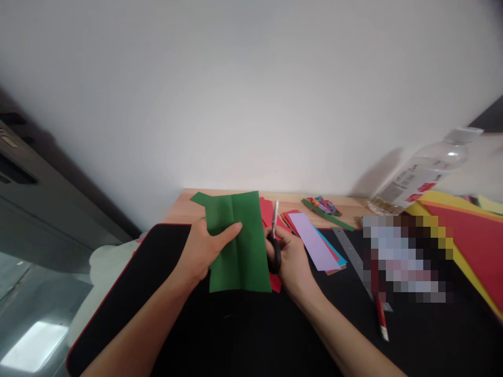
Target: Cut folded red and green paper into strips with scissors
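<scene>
A sheet of green paper with a crease down its length is held up over the black mat. My left hand grips it at the left side, thumb lying across the front and the other fingers hidden behind. Just right of the sheet, my right hand is closed around the black handles of a pair of scissors. The scissor blades point up and away, beside the paper's right edge and apart from it in this view. Pieces of red paper show partly behind the green sheet.
Coloured paper strips lie right of my hands, near a metal ruler and a red pen. Colourful scraps sit by the wall. A plastic bottle stands at the right, near large red and yellow sheets.
</scene>
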Demonstrator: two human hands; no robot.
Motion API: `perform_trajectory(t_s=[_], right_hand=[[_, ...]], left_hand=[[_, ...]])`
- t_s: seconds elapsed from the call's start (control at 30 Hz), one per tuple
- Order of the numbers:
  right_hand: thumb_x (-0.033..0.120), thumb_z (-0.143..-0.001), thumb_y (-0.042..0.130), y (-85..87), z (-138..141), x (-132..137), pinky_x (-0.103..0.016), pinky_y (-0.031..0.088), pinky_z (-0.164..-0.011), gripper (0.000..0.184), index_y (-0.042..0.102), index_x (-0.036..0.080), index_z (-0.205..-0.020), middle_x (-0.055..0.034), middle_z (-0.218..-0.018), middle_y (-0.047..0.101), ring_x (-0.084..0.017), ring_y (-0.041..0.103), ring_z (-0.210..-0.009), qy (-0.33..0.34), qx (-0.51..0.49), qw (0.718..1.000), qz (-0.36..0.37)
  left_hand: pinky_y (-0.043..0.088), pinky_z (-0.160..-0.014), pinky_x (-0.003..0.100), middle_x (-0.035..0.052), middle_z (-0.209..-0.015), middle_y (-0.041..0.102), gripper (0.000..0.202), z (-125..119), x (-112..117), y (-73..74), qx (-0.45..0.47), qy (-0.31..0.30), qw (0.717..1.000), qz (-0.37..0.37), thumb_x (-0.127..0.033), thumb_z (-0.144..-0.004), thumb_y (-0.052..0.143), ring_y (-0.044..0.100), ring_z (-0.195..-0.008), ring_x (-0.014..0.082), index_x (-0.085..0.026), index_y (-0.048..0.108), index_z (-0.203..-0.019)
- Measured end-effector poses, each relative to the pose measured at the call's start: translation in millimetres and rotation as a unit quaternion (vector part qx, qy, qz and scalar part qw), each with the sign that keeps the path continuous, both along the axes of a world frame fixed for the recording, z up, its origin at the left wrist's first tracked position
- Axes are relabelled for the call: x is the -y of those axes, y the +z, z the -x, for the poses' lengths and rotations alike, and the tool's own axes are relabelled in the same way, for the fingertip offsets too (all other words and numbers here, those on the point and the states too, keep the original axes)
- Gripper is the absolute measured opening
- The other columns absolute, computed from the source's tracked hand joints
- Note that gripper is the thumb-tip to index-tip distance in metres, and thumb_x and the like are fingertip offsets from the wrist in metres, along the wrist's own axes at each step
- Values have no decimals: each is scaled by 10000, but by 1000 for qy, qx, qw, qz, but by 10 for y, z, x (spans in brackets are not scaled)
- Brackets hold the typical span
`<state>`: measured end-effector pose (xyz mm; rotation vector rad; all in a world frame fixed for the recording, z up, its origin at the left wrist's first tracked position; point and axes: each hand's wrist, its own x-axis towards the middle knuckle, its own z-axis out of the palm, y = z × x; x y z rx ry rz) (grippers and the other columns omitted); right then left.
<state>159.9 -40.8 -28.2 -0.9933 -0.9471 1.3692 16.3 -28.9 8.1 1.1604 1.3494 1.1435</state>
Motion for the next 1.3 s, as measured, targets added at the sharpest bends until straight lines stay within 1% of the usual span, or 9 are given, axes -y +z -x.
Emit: perform_trajectory(t_s=[0.17,0.33,0.43,0.67,0.83,1.0,1.17,1.23,1.3], right_hand=[[431,-724,665,6,-80,-20,-205,356,-485,293,532,173,-684,43,-576,479,-78,425,-511,-55,39,995,-73],[337,-535,795,44,-58,-7,-210,346,-471,353,567,182,-756,72,-554,456,-81,410,-491,-26,51,997,-47],[283,-527,788,61,-52,-8,-217,377,-493,318,562,189,-729,78,-535,481,-88,445,-493,-53,41,997,-50],[387,-618,765,-19,-106,-71,-311,470,-725,351,554,193,-821,1,-723,633,-166,609,-725,-159,2,986,-46],[506,-746,639,-22,-54,-29,-339,504,-670,376,558,171,-895,-47,-759,653,-178,630,-666,-39,-92,995,7],[386,-569,808,54,-28,14,-270,475,-596,423,599,161,-860,22,-647,603,-120,573,-563,37,-129,989,69],[296,-521,816,44,-83,-34,-215,386,-524,427,593,181,-866,71,-592,517,-80,480,-524,-50,-89,994,44],[304,-578,772,17,-102,-51,-210,343,-498,364,569,189,-857,82,-586,464,-70,422,-502,-79,-39,996,-4],[299,-629,725,-7,-109,-58,-210,307,-478,305,546,197,-853,84,-589,431,-69,378,-491,-90,18,995,-42]], left_hand=[[558,-677,370,120,-915,717,385,44,-60,-95,-14,31,998,-60,-346,-638,740,675,-813,277,-124,679,-946],[550,-684,347,94,-872,721,317,52,-108,-146,-10,58,994,-92,-344,-650,735,669,-803,254,-123,683,-871],[545,-695,351,90,-858,720,277,40,-123,-157,-7,30,994,-108,-311,-647,740,666,-792,245,-125,683,-844],[456,-911,382,71,-1030,685,119,51,-85,-103,-31,-68,946,-316,-184,-756,615,607,-1003,234,-204,714,-818],[369,-1002,401,55,-1177,626,187,45,-8,10,-65,-46,948,-309,-205,-786,556,516,-1154,254,-246,738,-789],[250,-1082,428,13,-1303,547,180,21,27,19,-129,-76,929,-339,-201,-780,586,382,-1286,248,-281,736,-837],[310,-1059,417,32,-1359,494,360,-3,-53,-79,2,-44,969,-245,-225,-721,665,402,-1276,263,-269,659,-1079],[400,-993,392,53,-1329,526,506,11,-115,-107,126,-29,978,-165,-267,-705,691,466,-1225,257,-262,573,-1197],[486,-881,376,103,-1204,618,446,33,-158,-105,205,-66,976,-42,-391,-754,639,569,-1105,265,-217,598,-1162]])
